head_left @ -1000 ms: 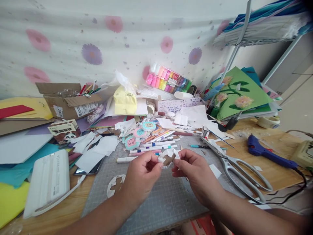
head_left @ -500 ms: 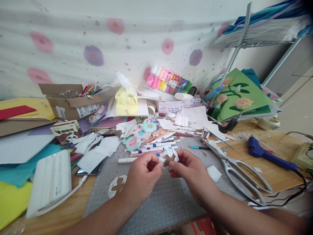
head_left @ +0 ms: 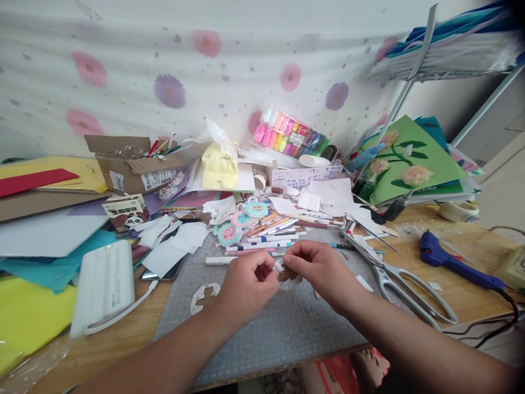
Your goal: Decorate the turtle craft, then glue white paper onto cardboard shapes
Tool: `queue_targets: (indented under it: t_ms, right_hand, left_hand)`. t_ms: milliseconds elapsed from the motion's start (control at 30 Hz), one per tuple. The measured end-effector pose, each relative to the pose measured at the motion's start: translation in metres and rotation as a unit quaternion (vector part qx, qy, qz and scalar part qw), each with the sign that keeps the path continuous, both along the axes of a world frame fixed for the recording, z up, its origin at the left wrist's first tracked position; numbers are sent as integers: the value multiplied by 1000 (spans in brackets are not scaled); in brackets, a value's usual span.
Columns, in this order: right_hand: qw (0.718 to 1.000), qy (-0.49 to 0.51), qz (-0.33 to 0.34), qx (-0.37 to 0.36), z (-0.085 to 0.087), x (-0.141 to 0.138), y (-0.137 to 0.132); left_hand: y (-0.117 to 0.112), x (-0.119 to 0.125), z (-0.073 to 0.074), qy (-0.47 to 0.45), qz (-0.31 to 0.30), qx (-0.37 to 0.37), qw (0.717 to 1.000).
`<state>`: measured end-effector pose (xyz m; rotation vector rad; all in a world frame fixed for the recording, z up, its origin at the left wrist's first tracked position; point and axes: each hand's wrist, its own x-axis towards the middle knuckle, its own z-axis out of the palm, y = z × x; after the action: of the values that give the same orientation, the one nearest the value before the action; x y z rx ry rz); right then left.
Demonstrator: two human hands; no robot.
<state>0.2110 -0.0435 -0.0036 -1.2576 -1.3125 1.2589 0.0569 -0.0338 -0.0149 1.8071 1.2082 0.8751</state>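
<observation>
Between my two hands is a small piece of brown cardboard edged with white paper (head_left: 289, 275), held above the grey cutting mat (head_left: 262, 350). My left hand (head_left: 249, 280) pinches its left edge with thumb and curled fingers. From above, my right hand (head_left: 319, 271) grips its upper right side, covering part of it. A similar round piece with torn white paper around a brown centre (head_left: 198, 299) lies on the mat beside my left forearm. Several markers (head_left: 262, 245) lie just beyond my hands, near pastel decorated tags (head_left: 229, 234).
Large silver scissors (head_left: 400, 284) lie right of the mat, with a blue glue gun (head_left: 459, 262) farther right. A white power bank (head_left: 102, 282) with a cable and white paper scraps (head_left: 180, 249) lie left. A cardboard box (head_left: 135, 169) and clay pack (head_left: 292, 132) stand behind.
My right hand has shifted over the top of the cardboard piece, now covering more of it. The view has swung slightly left, so the scene sits farther right.
</observation>
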Motion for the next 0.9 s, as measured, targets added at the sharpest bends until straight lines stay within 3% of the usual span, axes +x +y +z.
queue_targets:
  t_ms: [233,433,733,900]
  right_hand:
    - [999,-40,-1,2,-2,4,1]
    - [995,48,62,-62,0,15,-1]
    - [999,-19,11,-44,-4,14,0]
    - [991,87,54,-82,-4,28,-1]
  left_hand:
    - [3,0,0,-41,-13,-57,997]
    - [6,-4,0,-55,-22,-65,996]
    - [7,-2,0,-59,-40,-91,993]
    - [8,-3,-2,-82,-49,-120,988]
